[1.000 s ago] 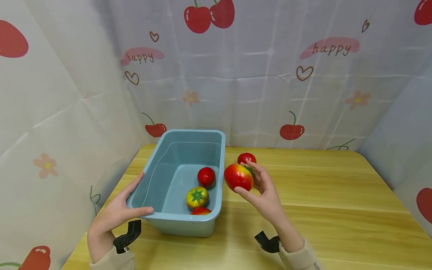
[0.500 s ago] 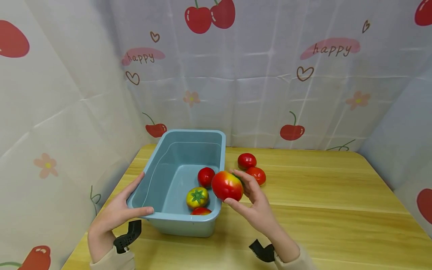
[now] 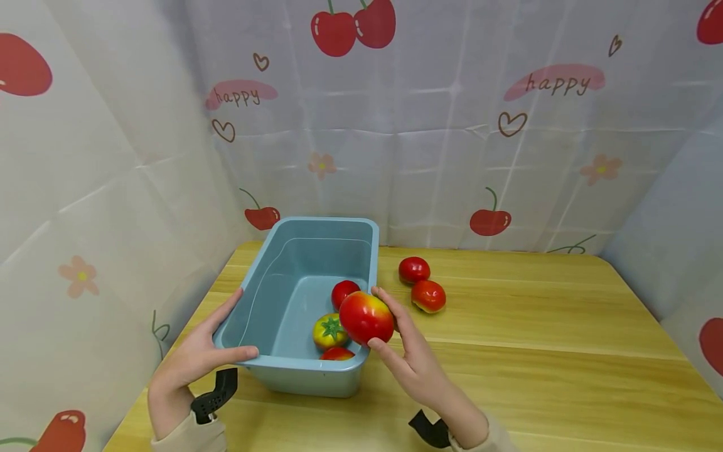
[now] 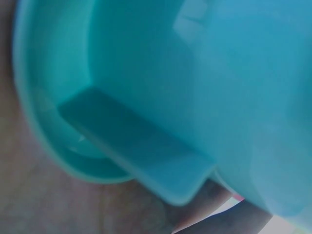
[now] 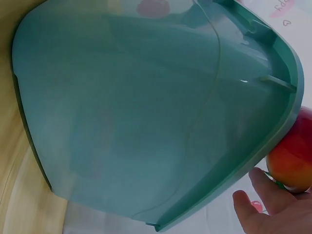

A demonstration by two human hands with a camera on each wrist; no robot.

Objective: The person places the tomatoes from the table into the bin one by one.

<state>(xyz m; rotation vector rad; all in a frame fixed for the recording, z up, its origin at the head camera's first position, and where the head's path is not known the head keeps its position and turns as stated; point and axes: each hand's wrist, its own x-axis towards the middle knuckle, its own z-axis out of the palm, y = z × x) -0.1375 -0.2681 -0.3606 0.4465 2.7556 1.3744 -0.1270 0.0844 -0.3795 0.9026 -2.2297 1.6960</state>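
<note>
A light-blue plastic bin (image 3: 290, 363) stands on the table, several toy tomatoes in view at its right side. My left hand (image 3: 189, 355) holds its near left corner, thumb over the front rim and a finger along the left rim. Over the right rim, my right hand (image 3: 415, 367) grips a large red-and-yellow toy tomato (image 3: 366, 319) between thumb and fingers. Inside lie a red tomato (image 3: 343, 292), a yellow-green tomato (image 3: 329, 333) with a green star top, and a red one (image 3: 337, 354) partly hidden by the front rim. The right wrist view shows the bin's outer wall (image 5: 122, 112).
Two more red toy tomatoes, a darker one (image 3: 414, 269) and a brighter one (image 3: 428, 296), sit on the wooden table (image 3: 536, 326) right of the bin. A white curtain (image 3: 429, 138) printed with cherries hangs behind and on the left.
My right hand has carried the large tomato left and slightly down, from beside the bin to over its right rim. The brighter red tomato on the table has come into view. My left hand stays put.
</note>
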